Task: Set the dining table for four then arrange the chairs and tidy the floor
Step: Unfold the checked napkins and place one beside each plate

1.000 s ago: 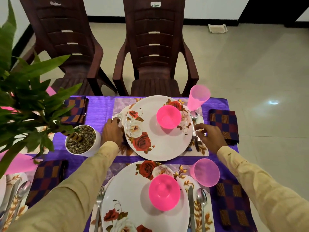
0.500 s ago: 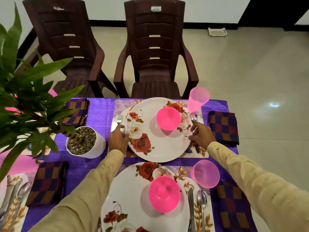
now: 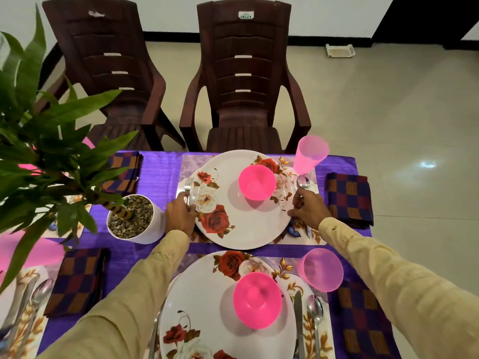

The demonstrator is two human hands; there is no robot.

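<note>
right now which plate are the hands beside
The far plate, nearest the chairs; left hand and right hand flank its rim. The near plate has neither.

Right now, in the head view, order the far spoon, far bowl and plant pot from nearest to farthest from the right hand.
1. Far spoon, just beyond the right hand.
2. Far bowl, left of it on the plate.
3. Plant pot, farther left, past the left hand.
</note>
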